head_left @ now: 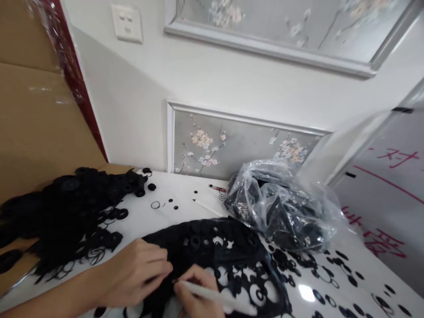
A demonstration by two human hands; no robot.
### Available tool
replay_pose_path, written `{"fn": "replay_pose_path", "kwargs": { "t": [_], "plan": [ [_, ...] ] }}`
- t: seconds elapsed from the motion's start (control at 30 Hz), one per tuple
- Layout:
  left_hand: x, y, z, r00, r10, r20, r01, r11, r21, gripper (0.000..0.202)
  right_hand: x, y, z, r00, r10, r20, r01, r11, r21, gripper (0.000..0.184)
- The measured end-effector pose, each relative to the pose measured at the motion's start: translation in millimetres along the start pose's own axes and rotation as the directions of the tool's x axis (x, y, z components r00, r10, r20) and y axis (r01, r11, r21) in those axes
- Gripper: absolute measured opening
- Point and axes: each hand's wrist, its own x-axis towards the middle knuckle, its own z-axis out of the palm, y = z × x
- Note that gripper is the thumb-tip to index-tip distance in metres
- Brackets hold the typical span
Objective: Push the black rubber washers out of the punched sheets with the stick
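A black, rubber-like sheet (pixel 228 256) full of round holes and cut-outs lies on the white table in front of me. My left hand (pixel 142 274) rests at its left part with the fingers curled, seemingly pinching the black material; exactly what is between the fingertips is hard to see. In my right hand (pixel 198 293) is a white pen-shaped tool (pixel 220 298), its tip against the sheet close to my left fingertips and its back end slightly blurred. Loose black rings and discs (pixel 260 293) show within the sheet's openings.
On the left a heap of black rubber parts (pixel 66 207) leans by a cardboard box (pixel 36 123). A clear plastic bag (pixel 278 203) of black pieces stands at the back right. Loose black rings (pixel 326 274) cover the right side. A white pencil-like stick (pixel 208 207) lies behind the sheet.
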Motion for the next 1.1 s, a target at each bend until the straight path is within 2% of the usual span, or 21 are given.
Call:
{"fn": "replay_pose_path", "kwargs": {
  "t": [0.03,0.07,0.13,0.17,0.27,0.43,0.6,0.7,0.87,1.1],
  "plan": [
    [-11,-6,8.2,0.990,-0.055,-0.129,0.046,0.997,-0.068,0.019,0,-9,-5,1.000,0.019,0.023,-0.019,1.000,0.015,0.014],
    [-19,-9,16.2,0.962,-0.128,-0.242,0.094,0.984,-0.150,0.019,0,-16,-9,0.999,0.030,0.045,-0.031,0.999,0.027,0.015],
    [-32,-10,29.9,0.911,-0.241,-0.334,0.142,0.945,-0.294,0.016,-1,-25,-14,0.995,0.062,0.079,-0.065,0.997,0.031,0.018],
    [-35,-9,34.8,0.910,-0.256,-0.327,0.143,0.932,-0.333,0.015,-2,-26,-15,0.994,0.068,0.082,-0.071,0.997,0.036,0.020],
    [-40,-4,39.9,0.946,-0.196,-0.259,0.102,0.936,-0.338,0.017,-6,-24,-13,0.993,0.088,0.084,-0.092,0.995,0.042,0.022],
    [-39,-3,35.4,0.990,-0.079,-0.114,0.058,0.983,-0.177,0.014,-10,-24,-11,0.994,0.085,0.071,-0.086,0.996,0.010,0.022],
    [-39,2,41.0,0.994,-0.106,-0.033,0.105,0.994,-0.015,0.017,-11,-28,-13,0.994,0.082,0.072,-0.081,0.997,-0.014,0.021],
    [-41,4,46.0,0.991,-0.113,-0.066,0.117,0.991,0.060,0.018,-12,-32,-15,0.993,0.106,0.053,-0.105,0.994,-0.024,0.022],
    [-42,3,47.5,0.975,-0.144,-0.168,0.154,0.987,0.052,0.014,-14,-40,-17,0.990,0.139,0.020,-0.137,0.988,-0.077,0.019],
    [-38,5,44.8,0.963,-0.160,-0.218,0.175,0.983,0.054,0.016,-13,-35,-14,0.995,0.093,0.038,-0.089,0.991,-0.099,0.020]
  ]
}}
